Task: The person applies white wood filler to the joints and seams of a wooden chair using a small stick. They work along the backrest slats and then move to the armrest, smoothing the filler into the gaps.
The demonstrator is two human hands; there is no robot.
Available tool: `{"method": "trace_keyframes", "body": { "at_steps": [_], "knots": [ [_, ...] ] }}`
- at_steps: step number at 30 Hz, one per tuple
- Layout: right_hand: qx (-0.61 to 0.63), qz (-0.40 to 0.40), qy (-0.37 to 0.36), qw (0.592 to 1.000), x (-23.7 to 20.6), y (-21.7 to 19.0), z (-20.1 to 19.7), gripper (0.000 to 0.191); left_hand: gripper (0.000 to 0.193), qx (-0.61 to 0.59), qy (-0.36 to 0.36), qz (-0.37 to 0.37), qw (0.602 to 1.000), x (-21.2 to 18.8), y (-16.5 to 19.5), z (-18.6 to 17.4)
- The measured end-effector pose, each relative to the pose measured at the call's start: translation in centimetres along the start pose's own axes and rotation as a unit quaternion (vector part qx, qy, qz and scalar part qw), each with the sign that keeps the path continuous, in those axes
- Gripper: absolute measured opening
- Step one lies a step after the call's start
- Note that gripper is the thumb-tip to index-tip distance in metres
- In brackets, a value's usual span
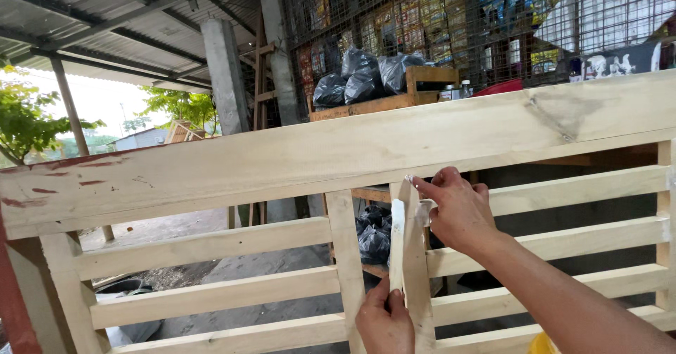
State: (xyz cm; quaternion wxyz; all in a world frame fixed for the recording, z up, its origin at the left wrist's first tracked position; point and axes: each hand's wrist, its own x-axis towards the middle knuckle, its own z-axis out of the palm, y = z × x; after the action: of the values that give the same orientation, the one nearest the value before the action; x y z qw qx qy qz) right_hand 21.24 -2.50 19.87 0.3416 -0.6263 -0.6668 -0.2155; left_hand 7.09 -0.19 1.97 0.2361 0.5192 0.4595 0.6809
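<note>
A pale wooden frame with a broad top board (pixel 317 160) and several horizontal slats (pixel 204 245) stands in front of me. My right hand (pixel 458 210) pinches the upper end of a loose narrow wooden strip (pixel 408 255), which stands upright beside the frame's middle post (pixel 345 255), just under the top board. White paste or glue shows along the strip's edge and on my right fingertips. My left hand (pixel 385 322) grips the strip lower down, near the bottom edge of the view.
Behind the frame a wooden crate (pixel 394 100) holds black plastic bags (pixel 366 72); more bags lie below. A wire-mesh wall (pixel 451 23) with hanging packets fills the back right. Concrete pillars (pixel 225 72), a metal roof and trees stand at the left.
</note>
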Motion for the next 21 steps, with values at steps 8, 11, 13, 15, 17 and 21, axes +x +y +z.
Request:
{"method": "trace_keyframes", "body": {
  "at_steps": [8, 11, 13, 15, 17, 21],
  "knots": [
    [-0.058, -0.027, 0.012, 0.998, -0.6, -0.4, 0.8, 0.066, 0.029, -0.026, 0.038, 0.048, 0.998, 1.1, 0.6, 0.6],
    [-0.038, -0.028, 0.010, 0.999, -0.6, -0.5, 1.0, 0.065, 0.031, -0.030, 0.050, 0.060, 0.996, 1.5, 0.6, 0.6],
    [-0.026, -0.028, 0.015, 0.999, -0.5, -0.8, 1.1, 0.068, 0.031, -0.035, 0.063, 0.074, 0.995, 1.8, 0.7, 0.5],
    [-0.025, -0.030, 0.022, 0.999, -0.4, -1.0, 1.2, 0.074, 0.029, -0.047, 0.079, 0.084, 0.992, 2.0, 0.8, 0.5],
    [-0.035, -0.031, 0.018, 0.999, -0.5, -1.3, 1.2, 0.070, 0.028, -0.056, 0.072, 0.054, 0.994, 1.9, 1.0, 0.7],
    [-0.073, -0.049, 0.018, 0.996, -0.6, -1.3, 0.9, 0.062, 0.028, -0.040, 0.056, 0.010, 0.998, 1.9, 1.2, 0.6]
  ]
}}
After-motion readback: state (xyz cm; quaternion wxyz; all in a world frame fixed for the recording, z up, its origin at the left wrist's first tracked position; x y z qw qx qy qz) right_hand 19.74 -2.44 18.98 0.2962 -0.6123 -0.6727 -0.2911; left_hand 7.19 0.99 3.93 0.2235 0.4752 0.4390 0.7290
